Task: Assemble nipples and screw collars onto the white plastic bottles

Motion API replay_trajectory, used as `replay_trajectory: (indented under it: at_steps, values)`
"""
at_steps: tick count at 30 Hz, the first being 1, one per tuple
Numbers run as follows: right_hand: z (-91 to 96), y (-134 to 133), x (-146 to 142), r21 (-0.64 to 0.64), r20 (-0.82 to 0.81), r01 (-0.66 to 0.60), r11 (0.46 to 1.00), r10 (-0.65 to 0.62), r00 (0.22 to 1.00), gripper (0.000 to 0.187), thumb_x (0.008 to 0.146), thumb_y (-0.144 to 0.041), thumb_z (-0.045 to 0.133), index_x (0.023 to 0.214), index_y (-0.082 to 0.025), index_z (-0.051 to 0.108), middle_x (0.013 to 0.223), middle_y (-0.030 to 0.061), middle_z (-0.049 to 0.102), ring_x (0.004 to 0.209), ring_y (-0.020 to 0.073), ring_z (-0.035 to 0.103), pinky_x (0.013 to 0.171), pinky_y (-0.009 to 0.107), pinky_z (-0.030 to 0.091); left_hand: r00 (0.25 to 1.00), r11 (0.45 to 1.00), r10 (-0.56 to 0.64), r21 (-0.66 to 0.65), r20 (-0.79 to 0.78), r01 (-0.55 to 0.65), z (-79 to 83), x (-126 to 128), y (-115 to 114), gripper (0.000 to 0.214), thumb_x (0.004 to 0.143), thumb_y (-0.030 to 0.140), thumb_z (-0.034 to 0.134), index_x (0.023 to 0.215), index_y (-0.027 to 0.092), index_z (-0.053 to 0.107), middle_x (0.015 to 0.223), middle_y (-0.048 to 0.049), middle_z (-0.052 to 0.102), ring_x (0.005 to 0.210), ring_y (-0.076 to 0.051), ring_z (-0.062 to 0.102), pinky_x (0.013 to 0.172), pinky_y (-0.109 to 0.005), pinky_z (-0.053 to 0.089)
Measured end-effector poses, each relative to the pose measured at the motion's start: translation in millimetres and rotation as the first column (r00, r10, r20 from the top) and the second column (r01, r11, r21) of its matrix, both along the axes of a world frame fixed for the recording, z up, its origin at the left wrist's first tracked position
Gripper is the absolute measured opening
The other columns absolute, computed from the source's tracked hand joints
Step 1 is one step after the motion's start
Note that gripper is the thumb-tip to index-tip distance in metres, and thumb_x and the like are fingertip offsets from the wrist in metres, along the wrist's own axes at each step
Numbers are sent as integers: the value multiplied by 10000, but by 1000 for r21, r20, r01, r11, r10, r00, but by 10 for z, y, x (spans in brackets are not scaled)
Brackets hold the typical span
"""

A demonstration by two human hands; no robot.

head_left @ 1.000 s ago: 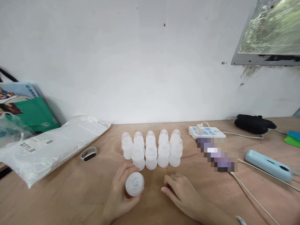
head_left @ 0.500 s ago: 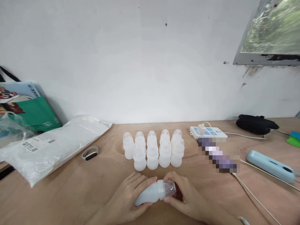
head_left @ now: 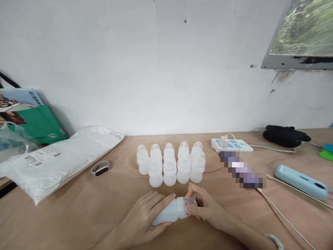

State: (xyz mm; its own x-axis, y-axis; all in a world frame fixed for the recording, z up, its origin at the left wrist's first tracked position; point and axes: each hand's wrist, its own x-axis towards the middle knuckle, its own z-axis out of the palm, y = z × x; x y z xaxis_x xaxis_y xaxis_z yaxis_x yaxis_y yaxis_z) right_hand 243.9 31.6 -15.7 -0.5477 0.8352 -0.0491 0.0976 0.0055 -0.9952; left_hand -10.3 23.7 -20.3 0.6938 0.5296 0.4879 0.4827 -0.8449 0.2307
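Note:
A small white plastic bottle (head_left: 169,213) lies tilted on its side between my hands, just above the wooden table (head_left: 78,208). My left hand (head_left: 142,220) is wrapped round its body. The fingers of my right hand (head_left: 205,206) pinch its clear cap (head_left: 189,202). Just beyond my hands, several identical white bottles (head_left: 170,163) with clear caps stand upright in two rows.
A white plastic bag (head_left: 54,159) and a wristband (head_left: 100,168) lie at the left, with green and printed packets (head_left: 33,121) behind. At the right are a power strip (head_left: 231,144), cables, a black case (head_left: 284,135) and a light blue device (head_left: 301,181). A white wall backs the table.
A second ago my left hand held the bottle with its base towards me and my right hand lay flat on the table. The bottle is now tipped sideways and my right hand has closed on its cap.

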Motion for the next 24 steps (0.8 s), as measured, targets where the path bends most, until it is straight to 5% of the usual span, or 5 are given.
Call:
replay_trajectory:
  at_steps: [7, 11, 15, 19, 24]
  values:
    - [197, -108, 74, 169, 178, -23, 985, -8, 984, 308, 816, -436, 685, 812, -219, 466, 720, -51, 518, 628, 106, 421, 556, 228, 308, 972, 869, 28, -486, 233, 92, 13, 49, -30, 593, 846, 473, 735, 1385, 281, 580, 1146, -80, 747, 921, -260, 681, 831, -368, 545]
    - [229, -145, 177, 218, 197, -23, 976, -21, 980, 319, 814, -473, 714, 859, -215, 533, 779, -24, 546, 684, 131, 487, 577, 231, 365, 901, 446, 104, -830, 421, 336, 144, 103, -31, 591, 753, 573, 786, 1195, 187, 721, 969, -56, 747, 762, -193, 648, 655, -250, 485]
    - [342, -36, 488, 337, 50, 186, 923, -215, 975, 388, 812, -560, 717, 908, -223, 551, 773, -13, 551, 663, 149, 520, 564, 251, 395, 885, 48, 175, -902, 431, 430, 186, -6, 57, 711, 616, 619, 849, 1140, 146, 763, 840, -45, 716, 674, -160, 616, 615, -236, 491]
    - [587, 147, 822, 547, 90, 344, 763, -462, 882, 264, 880, -478, 624, 864, -234, 524, 726, -18, 528, 614, 141, 483, 538, 257, 360, 832, 40, 263, -868, 488, 496, 108, -96, 124, 711, 601, 559, 879, 1168, 155, 737, 881, -53, 731, 659, -150, 645, 611, -237, 521]
    - [631, 251, 899, 512, 668, -48, 858, -362, 650, 192, 716, -252, 717, 876, -232, 613, 661, -35, 566, 610, 161, 520, 553, 268, 318, 807, 108, 234, -840, 541, 532, 122, -60, 91, 665, 665, 495, 882, 1235, 212, 689, 1062, -55, 732, 811, -164, 681, 713, -252, 547]
